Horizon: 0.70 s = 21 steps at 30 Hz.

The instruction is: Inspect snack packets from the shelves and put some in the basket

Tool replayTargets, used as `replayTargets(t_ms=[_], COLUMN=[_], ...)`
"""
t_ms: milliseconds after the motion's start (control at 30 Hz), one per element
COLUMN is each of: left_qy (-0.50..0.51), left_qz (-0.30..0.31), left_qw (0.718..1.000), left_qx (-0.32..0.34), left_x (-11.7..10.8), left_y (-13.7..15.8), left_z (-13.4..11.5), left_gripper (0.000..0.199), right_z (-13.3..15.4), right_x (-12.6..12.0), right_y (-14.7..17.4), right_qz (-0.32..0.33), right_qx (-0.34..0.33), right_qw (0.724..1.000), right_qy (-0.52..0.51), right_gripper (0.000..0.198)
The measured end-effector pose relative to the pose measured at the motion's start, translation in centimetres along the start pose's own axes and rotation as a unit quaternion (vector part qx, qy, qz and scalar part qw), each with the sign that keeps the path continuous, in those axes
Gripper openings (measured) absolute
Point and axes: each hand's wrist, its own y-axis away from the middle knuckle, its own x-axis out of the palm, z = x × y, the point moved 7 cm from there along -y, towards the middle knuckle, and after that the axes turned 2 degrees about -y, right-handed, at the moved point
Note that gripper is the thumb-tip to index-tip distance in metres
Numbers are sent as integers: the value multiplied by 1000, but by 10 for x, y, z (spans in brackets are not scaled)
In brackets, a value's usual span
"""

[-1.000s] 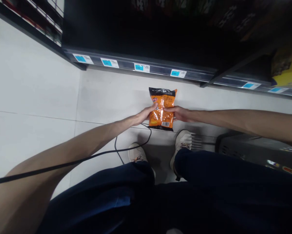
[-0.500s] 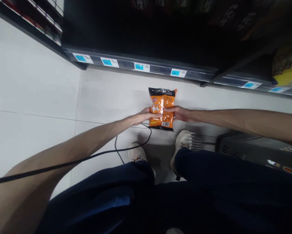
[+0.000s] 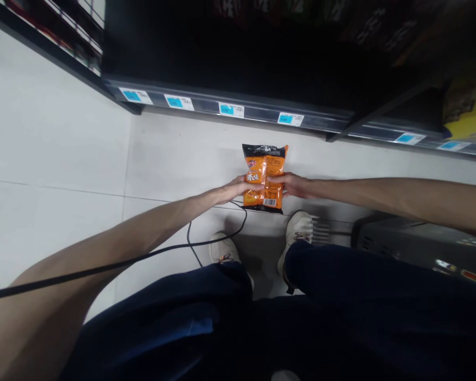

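Observation:
An orange snack bag (image 3: 265,165) with black top and bottom edges is held between my two hands, its seam and barcode side facing up at me. My left hand (image 3: 238,188) grips its left side, thumb lying across the front. On the right side, my right hand (image 3: 292,184) clasps it the same way, thumb on the front and fingers behind. The fingers under the bag are mostly hidden. Below the bag is the pale tiled floor (image 3: 182,148), just in front of the shelf.
A dark shelf (image 3: 222,63) with several price tags (image 3: 231,110) along its edge runs across the top. Yellow packaging (image 3: 470,114) sits at the right. A black cable (image 3: 142,258) crosses my left arm. My shoes (image 3: 299,227) and a grey crate-like object (image 3: 400,246) are below.

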Motion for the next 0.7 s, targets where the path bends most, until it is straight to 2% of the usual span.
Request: replayTargets(t_ms=[100, 267, 400, 533, 700], left_qy=[-25, -68, -59, -67, -96], left_qz=[-3, -12, 7, -12, -9], left_qw=[1000, 997, 997, 997, 994], left_qx=[6, 23, 46, 39, 44], left_x=[2, 3, 4, 2, 0], left_y=[-1, -1, -2, -2, -2], left_z=[-3, -9, -9, -7, -7], left_gripper=[56, 65, 67, 67, 62], right_z=[-1, -5, -7, -4, -1], right_x=[-3, -13, -15, -12, -11], right_y=[-1, -6, -7, -4, -1], right_qz=[-13, -46, -40, -34, -43], right_qx=[-13, -52, -63, -65, -98], right_qw=[1000, 997, 997, 997, 993], right_qy=[11, 34, 33, 25, 46], right_gripper=[39, 45, 43, 37, 40])
